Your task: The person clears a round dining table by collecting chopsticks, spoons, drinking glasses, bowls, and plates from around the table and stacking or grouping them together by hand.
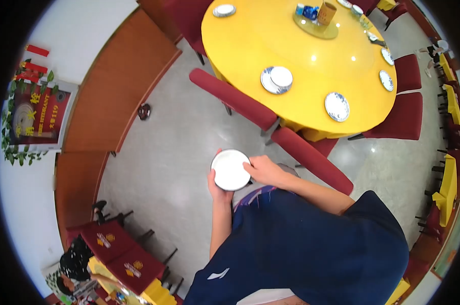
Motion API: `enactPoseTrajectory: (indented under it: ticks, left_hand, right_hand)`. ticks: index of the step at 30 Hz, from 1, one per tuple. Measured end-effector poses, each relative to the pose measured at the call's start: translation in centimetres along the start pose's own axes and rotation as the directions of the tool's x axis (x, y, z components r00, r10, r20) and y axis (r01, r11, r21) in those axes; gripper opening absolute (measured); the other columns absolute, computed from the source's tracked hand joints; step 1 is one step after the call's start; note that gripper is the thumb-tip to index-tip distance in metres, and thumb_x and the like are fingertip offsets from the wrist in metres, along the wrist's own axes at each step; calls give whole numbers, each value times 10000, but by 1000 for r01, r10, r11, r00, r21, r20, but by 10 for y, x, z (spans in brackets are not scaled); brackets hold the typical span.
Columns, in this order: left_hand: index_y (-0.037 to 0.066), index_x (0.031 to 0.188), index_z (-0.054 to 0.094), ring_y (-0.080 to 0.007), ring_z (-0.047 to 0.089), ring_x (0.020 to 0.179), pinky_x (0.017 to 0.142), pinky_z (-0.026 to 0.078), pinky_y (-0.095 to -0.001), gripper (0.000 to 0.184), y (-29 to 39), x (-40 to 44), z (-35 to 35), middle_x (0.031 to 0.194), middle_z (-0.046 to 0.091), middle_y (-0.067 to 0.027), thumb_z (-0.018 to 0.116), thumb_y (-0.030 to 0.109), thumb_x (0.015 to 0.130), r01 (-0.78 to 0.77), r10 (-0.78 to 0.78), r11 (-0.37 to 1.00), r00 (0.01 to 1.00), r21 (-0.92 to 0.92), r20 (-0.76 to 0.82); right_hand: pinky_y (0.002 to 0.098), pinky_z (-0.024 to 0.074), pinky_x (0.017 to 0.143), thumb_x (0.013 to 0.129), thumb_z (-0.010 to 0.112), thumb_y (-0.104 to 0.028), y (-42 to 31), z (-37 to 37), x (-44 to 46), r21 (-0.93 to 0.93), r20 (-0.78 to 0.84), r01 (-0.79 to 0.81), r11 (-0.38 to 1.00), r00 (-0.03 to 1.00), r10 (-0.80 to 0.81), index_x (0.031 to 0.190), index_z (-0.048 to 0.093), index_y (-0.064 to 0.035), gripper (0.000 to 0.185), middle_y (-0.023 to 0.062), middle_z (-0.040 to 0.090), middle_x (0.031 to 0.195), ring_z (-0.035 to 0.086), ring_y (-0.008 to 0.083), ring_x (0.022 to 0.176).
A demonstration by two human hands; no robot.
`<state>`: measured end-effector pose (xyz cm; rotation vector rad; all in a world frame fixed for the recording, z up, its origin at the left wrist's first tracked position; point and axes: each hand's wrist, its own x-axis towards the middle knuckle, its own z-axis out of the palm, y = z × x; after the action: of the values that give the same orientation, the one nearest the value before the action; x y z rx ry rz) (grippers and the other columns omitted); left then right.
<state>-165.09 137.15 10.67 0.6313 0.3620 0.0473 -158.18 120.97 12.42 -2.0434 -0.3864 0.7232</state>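
Note:
A round white dish point(231, 170) with a thin dark rim is held in front of my body, over the grey floor. My left hand point(218, 189) grips its left and lower edge from the side. On the right, my right hand point(263, 170) has its thumb over the rim, and the other fingers are partly hidden. Whether it is one dish or a stack, I cannot tell. Beyond my hands stands a round table point(270, 48) with a yellow cloth. A smaller white dish point(281, 77) rests on a patterned plate point(266, 85) there, and another patterned plate point(337, 107) lies nearer.
Dark red chairs point(235, 99) line the near side of the table, between it and me. A brown wooden box point(327, 13) and a blue packet point(310, 12) stand on the turntable. More red chairs point(105, 240) and a person point(75, 262) are at lower left.

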Motion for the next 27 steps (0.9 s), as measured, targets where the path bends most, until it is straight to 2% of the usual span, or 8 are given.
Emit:
enactPoseTrajectory:
  ticks: [4, 6, 7, 11, 14, 16, 23, 27]
  left_hand:
    - [61, 1473, 331, -369, 501, 1255, 1028, 439, -482, 723, 45, 35, -55, 1375, 493, -208, 494, 400, 856, 79, -80, 997, 996, -19, -31]
    - [80, 1470, 340, -401, 491, 1257, 1011, 447, -534, 739, 64, 47, -73, 1378, 483, -223, 516, 392, 823, 141, -143, 989, 989, -52, -48]
    - [104, 1470, 342, -437, 477, 1256, 976, 446, -600, 755, 73, 57, -76, 1386, 469, -230, 528, 404, 801, 149, -153, 983, 988, -104, -31]
    - [181, 1457, 356, -495, 448, 1257, 901, 442, -715, 767, 106, 105, -75, 1414, 430, -224, 540, 450, 763, 236, -238, 962, 971, -136, -2]
    - [189, 1445, 369, -479, 441, 1269, 914, 448, -697, 747, 136, 160, -76, 1422, 425, -206, 533, 464, 770, 274, -271, 956, 961, -103, 49]
    - [193, 1438, 377, -473, 436, 1275, 916, 448, -694, 736, 158, 192, -77, 1426, 422, -197, 530, 471, 774, 274, -272, 960, 962, -62, 25]
    - [136, 1466, 345, -483, 389, 1316, 959, 417, -699, 754, 235, 308, -61, 1388, 455, -184, 501, 491, 819, 303, -303, 952, 953, 50, 4]
    - [116, 1460, 349, -494, 410, 1295, 955, 428, -685, 739, 268, 368, -49, 1373, 470, -195, 482, 501, 844, 352, -352, 936, 936, 10, -9]
  right_hand:
    - [495, 504, 714, 957, 467, -421, -9, -8, 69, -130, -47, -37, 991, 998, 31, 803, 651, 39, 519, 240, 633, 671, 660, 361, 660]
    - [449, 511, 667, 958, 458, -457, -20, -56, 104, 109, -308, -123, 986, 939, 151, 807, 659, 23, 541, 201, 626, 634, 658, 305, 623]
    - [395, 512, 635, 958, 466, -458, -11, -82, 126, 243, -361, -264, 933, 869, 339, 830, 662, 5, 519, 163, 625, 616, 653, 263, 602]
    - [305, 454, 442, 958, 524, -348, 145, -152, 221, 68, -827, -336, 939, 507, 241, 987, 606, 26, 383, 87, 605, 588, 575, 171, 465]
    - [326, 449, 394, 943, 558, -304, 187, -163, 262, 588, -615, -385, 711, 359, 702, 1042, 561, 47, 364, 122, 609, 624, 603, 196, 482]
    - [340, 439, 347, 934, 572, -272, 238, -157, 288, 647, -663, -265, 715, 269, 699, 1063, 531, 58, 356, 161, 609, 652, 611, 222, 472]
    - [331, 487, 411, 940, 510, -226, 254, -155, 325, 703, -602, -396, 591, 111, 791, 1076, 507, 38, 297, 131, 617, 650, 623, 202, 506]
    - [325, 490, 510, 949, 502, -217, 203, -153, 334, 403, -829, -435, 805, 199, 522, 1128, 510, 31, 305, 141, 644, 687, 643, 210, 569]
